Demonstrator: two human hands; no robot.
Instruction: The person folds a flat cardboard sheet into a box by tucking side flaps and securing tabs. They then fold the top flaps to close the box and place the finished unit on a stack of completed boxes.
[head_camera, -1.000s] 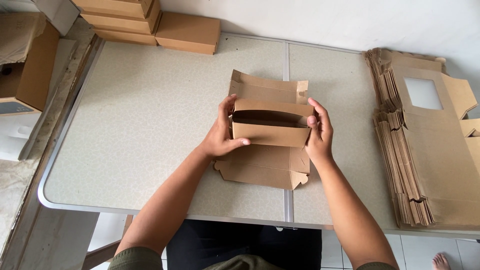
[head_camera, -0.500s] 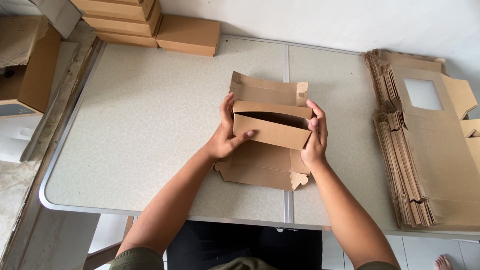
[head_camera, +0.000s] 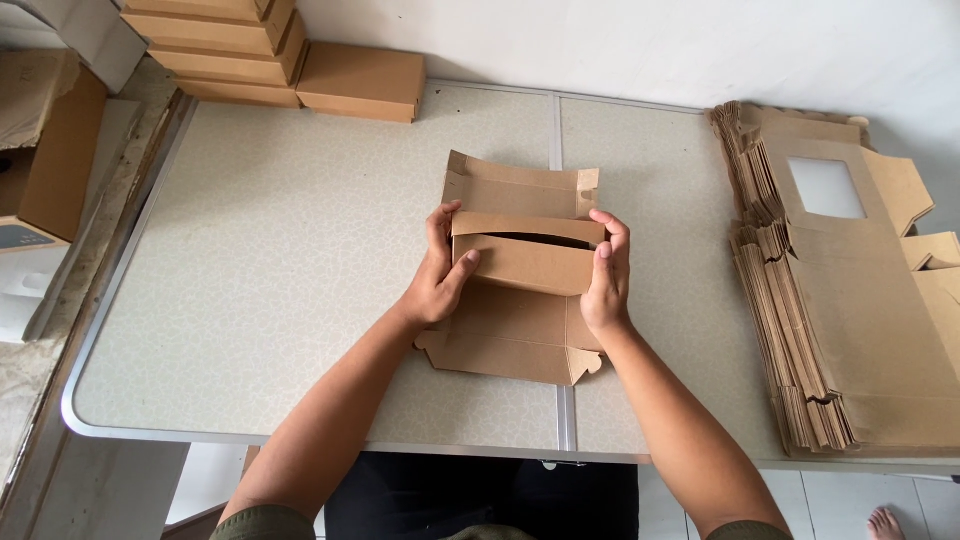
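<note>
A brown cardboard box blank (head_camera: 520, 262) lies partly folded in the middle of the speckled table (head_camera: 270, 260). Its middle panels stand up as a narrow open sleeve, with one flap flat behind and another flat toward me. My left hand (head_camera: 440, 275) grips the sleeve's left end, thumb on the front panel. On the right end, my right hand (head_camera: 605, 275) clasps the fold with fingers curled over the top edge.
A tall stack of flat box blanks (head_camera: 850, 300), the top one with a clear window, fills the table's right side. Folded brown boxes (head_camera: 270, 50) are stacked at the far left corner. More cardboard (head_camera: 50, 150) sits beside the table on the left.
The front panel of the sleeve has been pushed back and down, narrowing the opening. Both hands stayed at the box's ends.
</note>
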